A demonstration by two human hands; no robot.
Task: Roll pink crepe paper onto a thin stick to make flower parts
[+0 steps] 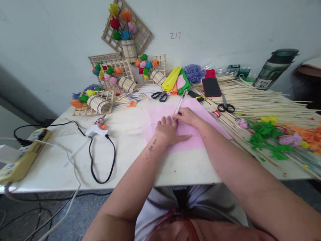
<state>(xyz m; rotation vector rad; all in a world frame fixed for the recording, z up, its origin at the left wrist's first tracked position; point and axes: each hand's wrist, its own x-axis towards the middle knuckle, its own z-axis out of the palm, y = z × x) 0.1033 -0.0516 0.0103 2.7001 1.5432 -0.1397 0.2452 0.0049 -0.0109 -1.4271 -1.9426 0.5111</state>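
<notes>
- Head view: a white, lightly stained rectangular tabletop (67,159) is seen pushed against a pale grey painted wall (225,23), on which the figures "217" are pencilled.
- A flat sheet of pink paper (160,115) is laid near the middle of the tabletop; all other places are given from this sheet.
- The left hand (168,131) is pressed palm-down on the sheet, its fingers held flat and loosely together, with nothing gripped.
- The right hand (187,116) is rested on the sheet just beside the left, its fingers pinched around a thin white pen (180,103), whose tip is set on the paper.
- Left of the sheet, a white hot-glue gun (96,129) with a black cord is laid, and farther left a yellowed power strip (22,158) is placed at the table's edge.
- Behind the sheet, black-handled scissors (159,95), folded yellow, green and orange paper (177,81) and a red-cased phone (211,87) are found.
- Right of the sheet, a wide spread of thin bamboo sticks (261,101) is laid, with green, orange and yellow paper scraps (293,140) scattered over it.
- Against the wall behind the sheet, wooden lattice frames with coloured paper flowers (125,29) are propped or hung.
- Below the table's near edge, a grey speckled floor (32,231) crossed by cables is visible.
</notes>
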